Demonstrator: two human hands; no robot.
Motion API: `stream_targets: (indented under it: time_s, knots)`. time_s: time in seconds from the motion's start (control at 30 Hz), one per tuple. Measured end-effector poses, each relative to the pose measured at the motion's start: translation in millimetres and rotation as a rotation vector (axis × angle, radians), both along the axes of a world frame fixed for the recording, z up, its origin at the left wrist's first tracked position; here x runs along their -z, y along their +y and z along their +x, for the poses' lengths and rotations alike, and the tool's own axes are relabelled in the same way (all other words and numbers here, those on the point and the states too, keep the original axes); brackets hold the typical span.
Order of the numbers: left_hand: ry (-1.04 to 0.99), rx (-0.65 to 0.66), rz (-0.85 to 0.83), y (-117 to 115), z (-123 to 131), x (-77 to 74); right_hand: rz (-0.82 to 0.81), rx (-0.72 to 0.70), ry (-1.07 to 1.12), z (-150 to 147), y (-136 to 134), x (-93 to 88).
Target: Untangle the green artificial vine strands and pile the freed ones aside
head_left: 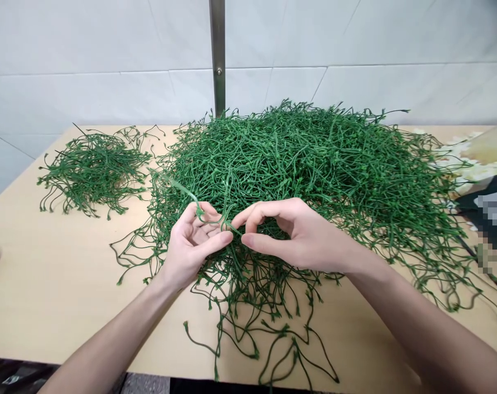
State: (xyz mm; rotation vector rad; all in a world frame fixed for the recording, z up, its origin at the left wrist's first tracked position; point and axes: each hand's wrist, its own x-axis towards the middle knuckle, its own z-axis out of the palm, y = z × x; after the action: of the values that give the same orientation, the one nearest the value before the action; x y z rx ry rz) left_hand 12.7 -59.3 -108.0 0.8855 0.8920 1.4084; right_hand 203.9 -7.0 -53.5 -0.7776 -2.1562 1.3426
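Centrally, green stem (224, 221), across left hand (191, 244), beside right hand (293, 235).

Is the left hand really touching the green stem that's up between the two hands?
Touching. The head view shows the green stem lying across the curled fingers of the left hand.

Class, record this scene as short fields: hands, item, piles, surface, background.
Left hand: cupped, holding the stem
Right hand: thumb and forefinger near the stem; grip unclear
Item: green stem, branching
Large pile: green stems, behind hands
Small pile: similar stems, left side
Surface: light wood-toned tabletop
Background: pale wall, metal post
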Motion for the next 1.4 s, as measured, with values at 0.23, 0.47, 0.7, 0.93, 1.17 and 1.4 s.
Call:
stream_targets:
  time_s: [0.23,0.47,0.7,0.93,1.17,1.4]
  knots:
    - [0.059,-0.025,0.027,1,-1,1.9,-0.137,0.048,-0.019,0,3,-0.6]
    - [0.032,-0.018,0.044,0,-1,1.0,-0.173,0.057,-0.036,0,8,2.8]
    - [0.042,0.066,0.026,1,-1,-0.5,0.003,0.022,-0.196,5,7,-3.5]
    - [0.029,0.121,0.033,0,-2,-1.2,0.011,-0.037,-0.183,5,5,-5.3]
    - [0.093,0.092,0.026,-1,-4,-0.1,-0.237,-0.115,-0.065,0,9,0.5]
    - [-0.006,0.155,0.009,-2,-2,-2.6,-0.465,-0.16,0.019,0,12,0.5]
